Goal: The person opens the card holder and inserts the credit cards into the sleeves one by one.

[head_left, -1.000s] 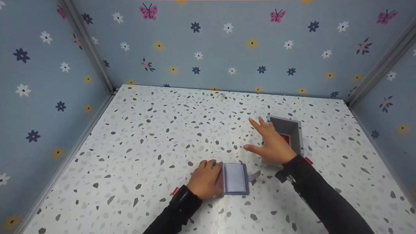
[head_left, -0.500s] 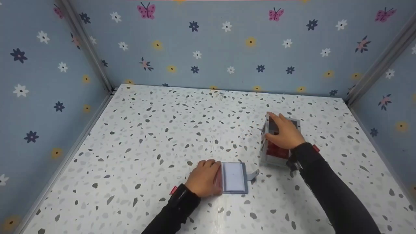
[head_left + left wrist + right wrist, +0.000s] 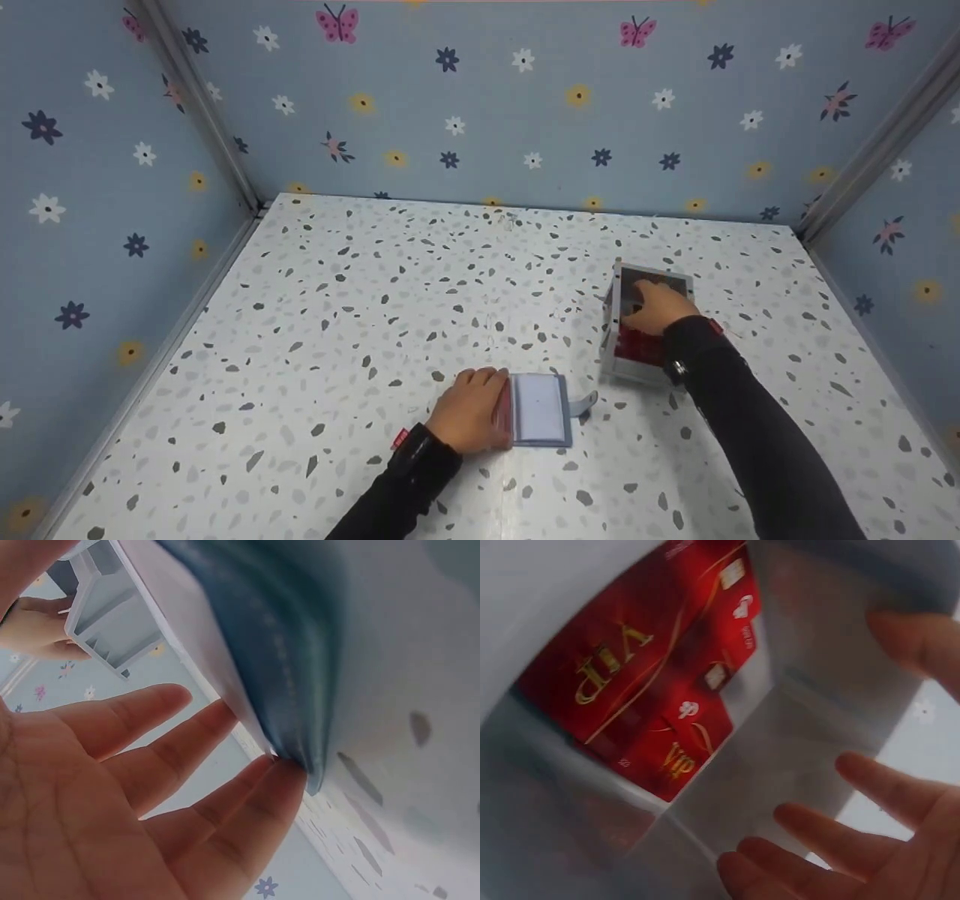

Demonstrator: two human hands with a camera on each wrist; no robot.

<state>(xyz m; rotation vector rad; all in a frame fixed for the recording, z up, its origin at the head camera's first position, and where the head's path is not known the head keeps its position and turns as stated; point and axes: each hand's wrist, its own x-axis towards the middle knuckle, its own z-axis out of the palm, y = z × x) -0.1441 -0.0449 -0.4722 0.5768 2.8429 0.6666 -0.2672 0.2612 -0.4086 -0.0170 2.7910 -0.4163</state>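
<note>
Below the spread right hand (image 3: 660, 307) lie red cards (image 3: 634, 667) in a box (image 3: 637, 369); the left hand (image 3: 466, 412) grips a booklet (image 3: 541, 409).

The head view is bright, the 2 wrist views dimmer and hazy.

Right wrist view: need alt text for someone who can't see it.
Overlapping red cards printed "VIP" in gold lie inside a grey box. The person's right hand is at the right, fingers spread, not touching the cards.
</note>
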